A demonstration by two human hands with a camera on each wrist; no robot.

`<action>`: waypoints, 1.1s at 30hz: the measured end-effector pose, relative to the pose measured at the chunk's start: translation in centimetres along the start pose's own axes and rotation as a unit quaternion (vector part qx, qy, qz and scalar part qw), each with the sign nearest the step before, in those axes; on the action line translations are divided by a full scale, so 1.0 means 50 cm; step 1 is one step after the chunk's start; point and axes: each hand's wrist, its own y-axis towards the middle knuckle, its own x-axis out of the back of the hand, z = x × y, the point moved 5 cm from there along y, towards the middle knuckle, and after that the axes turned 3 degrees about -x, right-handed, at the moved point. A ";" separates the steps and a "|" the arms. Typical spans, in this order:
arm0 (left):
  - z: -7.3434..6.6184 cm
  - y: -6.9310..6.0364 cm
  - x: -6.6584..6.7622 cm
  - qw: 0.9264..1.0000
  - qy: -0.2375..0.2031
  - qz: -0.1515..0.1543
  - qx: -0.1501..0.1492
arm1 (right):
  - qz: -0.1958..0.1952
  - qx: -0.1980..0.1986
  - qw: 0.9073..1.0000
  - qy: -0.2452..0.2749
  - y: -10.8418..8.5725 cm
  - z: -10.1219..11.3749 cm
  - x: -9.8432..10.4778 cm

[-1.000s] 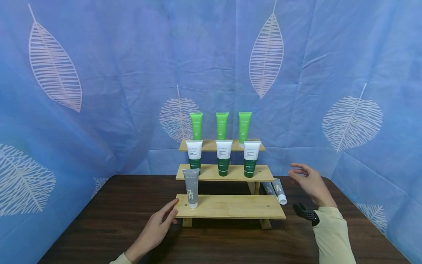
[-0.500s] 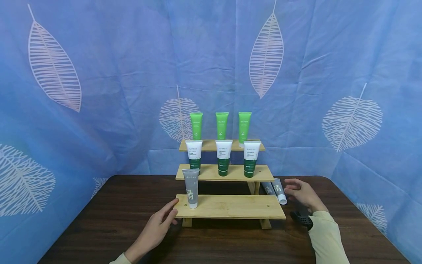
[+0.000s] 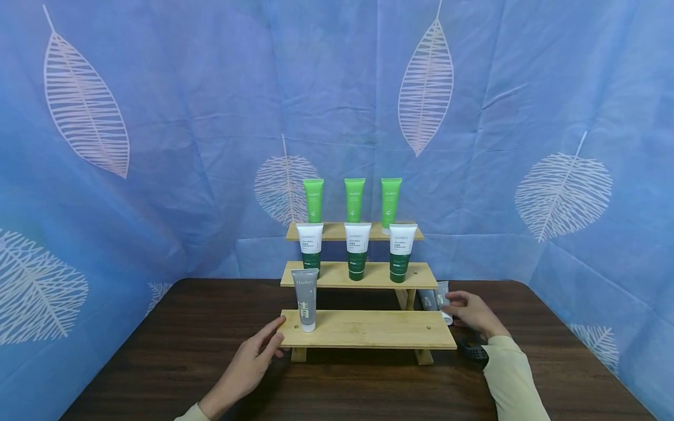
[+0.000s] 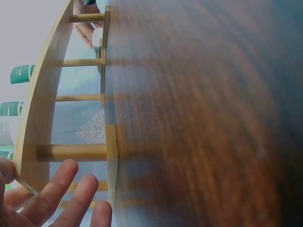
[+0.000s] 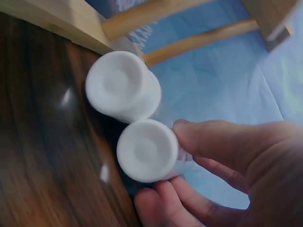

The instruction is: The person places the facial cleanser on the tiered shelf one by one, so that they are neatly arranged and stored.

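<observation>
My left hand [image 3: 247, 362] touches the left end of the wooden stand's lowest shelf [image 3: 374, 330]; its fingers look extended in the left wrist view. Toward the left of that shelf a grey tube [image 3: 305, 298] stands on its white cap. Beyond the stand's right side, my right hand [image 3: 474, 314] pinches a second grey tube [image 3: 443, 289] between thumb and fingers. In the right wrist view the white cap [image 5: 146, 150] of this tube faces the camera. Beside it lies another grey tube [image 3: 428, 300], its white cap [image 5: 116, 81] against the stand.
White-and-green tubes [image 3: 357, 251] stand in a row on the middle shelf [image 3: 332, 275], and bright green tubes [image 3: 354, 200] on the top shelf [image 3: 335, 233]. The dark wooden table [image 3: 158, 351] ends at a blue leaf-print cloth [image 3: 210, 146].
My right hand has come down and left onto the nearer-right grey tube and taken hold of it; that tube has shifted slightly. My left hand stays where it was.
</observation>
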 end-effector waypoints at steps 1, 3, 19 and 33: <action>0.000 0.000 0.000 1.000 0.000 -0.001 0.000 | 0.000 -0.002 1.000 -0.002 0.000 0.002 -0.002; 0.000 0.000 0.001 1.000 0.001 -0.002 0.000 | -0.003 -0.008 1.000 -0.003 0.000 0.007 -0.007; -0.007 -0.005 0.000 0.999 0.020 -0.007 -0.034 | -0.009 -0.014 0.998 0.063 -0.019 0.007 0.026; -0.002 -0.003 0.000 0.999 0.021 -0.006 -0.034 | -0.092 0.060 0.989 0.094 -0.055 0.107 0.100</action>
